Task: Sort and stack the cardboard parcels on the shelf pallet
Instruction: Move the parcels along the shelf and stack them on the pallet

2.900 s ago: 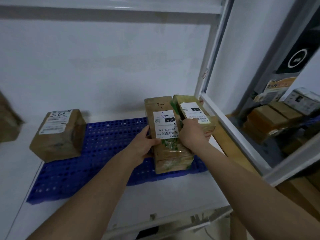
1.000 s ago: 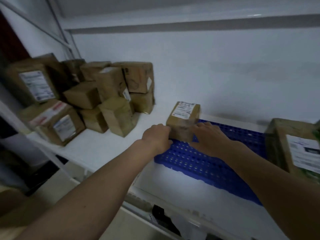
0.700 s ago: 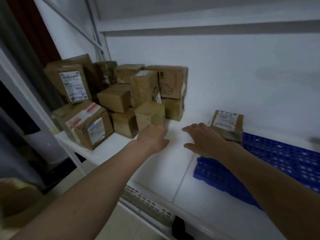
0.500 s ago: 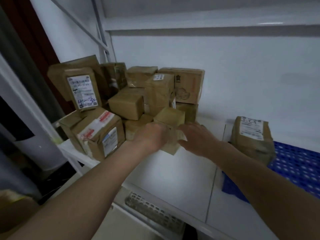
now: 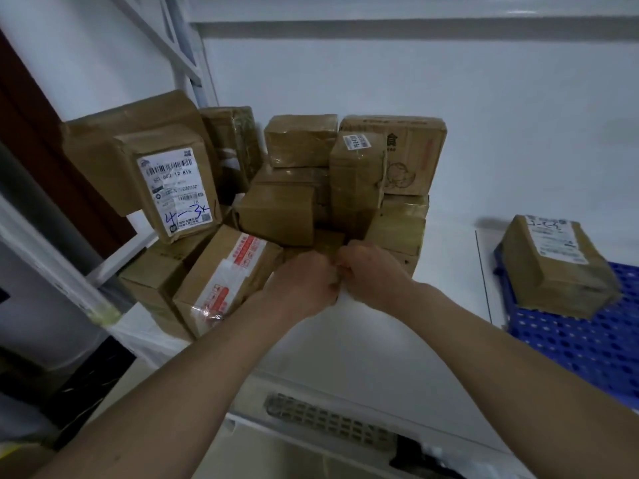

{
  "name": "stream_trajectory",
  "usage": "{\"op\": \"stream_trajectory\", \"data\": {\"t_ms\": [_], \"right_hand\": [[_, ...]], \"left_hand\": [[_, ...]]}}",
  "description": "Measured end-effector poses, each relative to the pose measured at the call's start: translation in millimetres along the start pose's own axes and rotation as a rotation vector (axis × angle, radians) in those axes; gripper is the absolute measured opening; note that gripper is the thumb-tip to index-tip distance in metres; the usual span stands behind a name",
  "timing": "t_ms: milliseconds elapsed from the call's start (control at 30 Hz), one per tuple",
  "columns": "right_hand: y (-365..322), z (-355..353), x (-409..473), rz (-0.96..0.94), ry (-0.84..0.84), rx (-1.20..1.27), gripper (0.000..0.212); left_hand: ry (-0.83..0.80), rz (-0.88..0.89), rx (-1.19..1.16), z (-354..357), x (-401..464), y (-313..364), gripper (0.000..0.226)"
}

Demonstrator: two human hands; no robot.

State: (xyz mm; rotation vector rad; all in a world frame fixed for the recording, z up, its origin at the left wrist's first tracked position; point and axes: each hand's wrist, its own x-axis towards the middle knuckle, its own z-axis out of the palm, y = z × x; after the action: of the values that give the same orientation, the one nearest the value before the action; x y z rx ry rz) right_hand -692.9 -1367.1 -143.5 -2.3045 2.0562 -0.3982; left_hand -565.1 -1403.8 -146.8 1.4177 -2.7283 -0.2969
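A pile of brown cardboard parcels [image 5: 287, 212] stands at the left end of the white shelf [image 5: 380, 347]. My left hand [image 5: 304, 281] and my right hand [image 5: 373, 274] meet at the foot of the pile, fingers curled around a small parcel [image 5: 326, 240]. Only its top edge shows above my knuckles. At the far right lies the blue perforated pallet [image 5: 581, 347], with one labelled parcel [image 5: 553, 271] on its left corner.
A tall parcel marked "4-3" [image 5: 173, 188] leans at the pile's left, above a parcel with red-printed tape [image 5: 224, 278]. A white shelf upright [image 5: 186, 63] rises behind the pile. A slotted metal strip [image 5: 328, 423] runs below the shelf's front edge.
My view swung left from the pallet to the pile. Both hands left the parcel on the pallet, reached the small parcel at the pile's foot and closed around it.
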Motion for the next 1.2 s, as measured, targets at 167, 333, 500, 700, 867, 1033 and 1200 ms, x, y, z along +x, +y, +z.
{"op": "stream_trajectory", "data": {"t_ms": [167,333,500,700,867,1033,1200], "right_hand": [[3,-11,11,-0.003,0.036,0.032,0.024],[24,-37,30,0.18,0.209,0.18,0.017],[58,-75,67,0.561,0.299,0.848,0.024],[81,-85,104,0.768,0.071,1.266,0.064],[85,-76,115,0.773,0.035,1.374,0.039],[92,-83,108,0.754,0.023,1.421,0.035],[96,-103,93,0.67,0.056,1.452,0.047]], "left_hand": [[-0.059,0.007,-0.053,-9,12,-4,0.022],[0.088,-0.08,-0.492,-45,32,4,0.05],[0.145,-0.249,-0.892,-88,78,16,0.079],[0.076,-0.366,-1.226,-99,124,13,0.052],[0.03,-0.405,-1.229,-91,141,10,0.061],[-0.003,-0.366,-1.263,-93,143,22,0.036],[-0.014,-0.264,-1.226,-112,135,36,0.037]]}}
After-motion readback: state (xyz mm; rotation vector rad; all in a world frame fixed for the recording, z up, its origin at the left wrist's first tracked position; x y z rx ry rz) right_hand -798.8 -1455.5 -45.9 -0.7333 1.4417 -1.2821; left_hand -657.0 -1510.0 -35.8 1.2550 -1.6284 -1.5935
